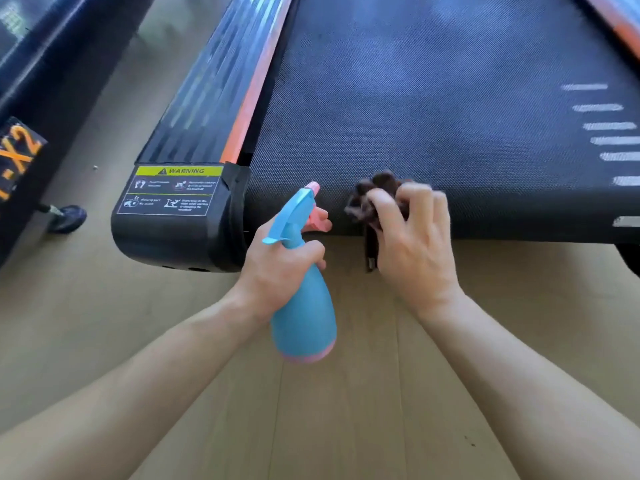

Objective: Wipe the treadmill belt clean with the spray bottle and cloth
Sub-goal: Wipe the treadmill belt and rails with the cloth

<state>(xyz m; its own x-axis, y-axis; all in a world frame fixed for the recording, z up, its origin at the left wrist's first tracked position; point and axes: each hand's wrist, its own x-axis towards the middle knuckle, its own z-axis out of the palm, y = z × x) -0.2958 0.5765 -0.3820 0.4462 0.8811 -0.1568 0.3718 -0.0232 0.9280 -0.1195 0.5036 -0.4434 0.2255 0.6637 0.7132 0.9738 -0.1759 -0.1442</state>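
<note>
Blue plastic spray bottle with a pink nozzle (pixel 303 306) sits in the left hand (pixel 277 268), whose fingers curl round its neck, nozzle aimed at the rear edge of the dark textured treadmill belt (pixel 433 109). Just beside it, the right hand (pixel 412 244) grips a bunched dark brown cloth (pixel 375 195) against the belt's rear edge. Pale wood floor (pixel 329 427) lies below.

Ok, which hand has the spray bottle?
The left hand, gripping the blue bottle by its neck; the right hand holds the dark cloth instead.
</note>
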